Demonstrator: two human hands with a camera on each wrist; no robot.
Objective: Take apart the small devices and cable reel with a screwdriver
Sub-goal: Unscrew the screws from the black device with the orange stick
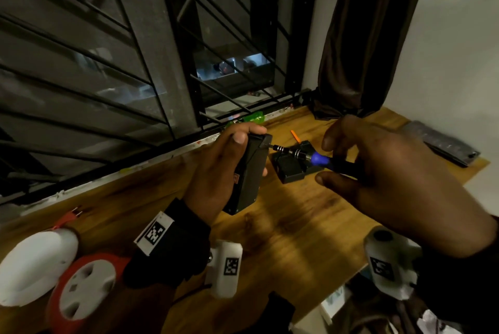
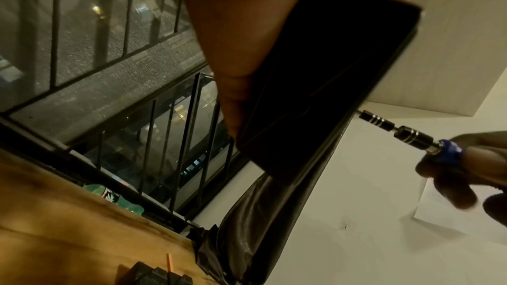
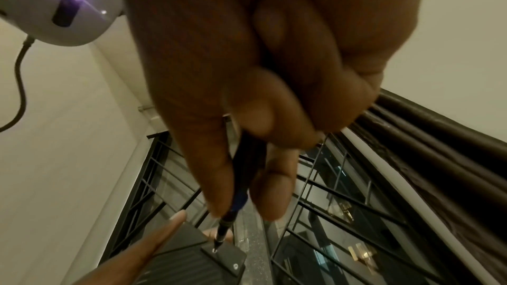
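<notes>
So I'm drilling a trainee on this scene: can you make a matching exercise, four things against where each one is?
Things:
1. flat black rectangular device
2. blue-collared precision screwdriver
3. red and white round cable reel
4. green plastic bottle

Places:
A. lying by the window frame
B. in the left hand, off the table
C. on the wooden table, near left
D. in the right hand, tip on the device's end

Pairs: 1-B, 2-D, 3-C, 4-A

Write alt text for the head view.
The left hand holds a black device upright while the right hand drives a blue-collared screwdriver into its top end, above a wooden table.
</notes>
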